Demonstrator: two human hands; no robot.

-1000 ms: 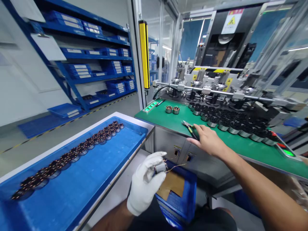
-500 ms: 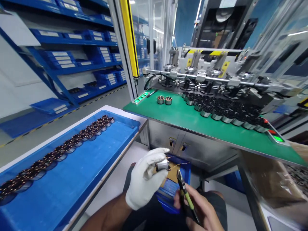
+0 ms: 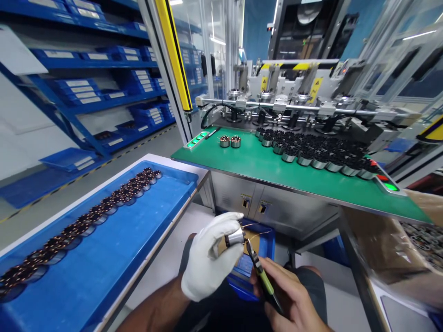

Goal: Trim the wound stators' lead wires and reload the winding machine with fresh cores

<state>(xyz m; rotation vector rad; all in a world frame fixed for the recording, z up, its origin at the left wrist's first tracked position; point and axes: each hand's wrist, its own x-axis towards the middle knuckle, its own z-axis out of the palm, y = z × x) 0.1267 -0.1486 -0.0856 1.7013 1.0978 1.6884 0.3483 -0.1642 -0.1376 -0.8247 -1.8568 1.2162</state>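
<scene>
In a white glove, my left hand [image 3: 213, 258] pinches a motor stator [image 3: 236, 237] between thumb and fingers. The stator is a silvery ring on its side, with loose copper wires [image 3: 260, 233] sticking out to the right. My bare right hand [image 3: 285, 293] is wrapped round the green and black handles of wire cutters [image 3: 263, 277]. The cutters' jaws lie right at the stator's wire side; whether they touch a wire I cannot tell. Below both hands is a blue bin [image 3: 270, 244] with brown card in it, partly hidden.
A blue tray [image 3: 138, 240] at left holds rows of wound stators [image 3: 93, 212]. On the green worktop [image 3: 242, 159] stand two wound stators [image 3: 230, 141] and many black-topped ones [image 3: 318, 152], before a winding machine [image 3: 287, 99]. A box of metal parts [image 3: 387, 249] is at right.
The cutters have moved left and up, so their jaws now reach the stator. My left hand keeps its hold almost in place. The view has shifted slightly.
</scene>
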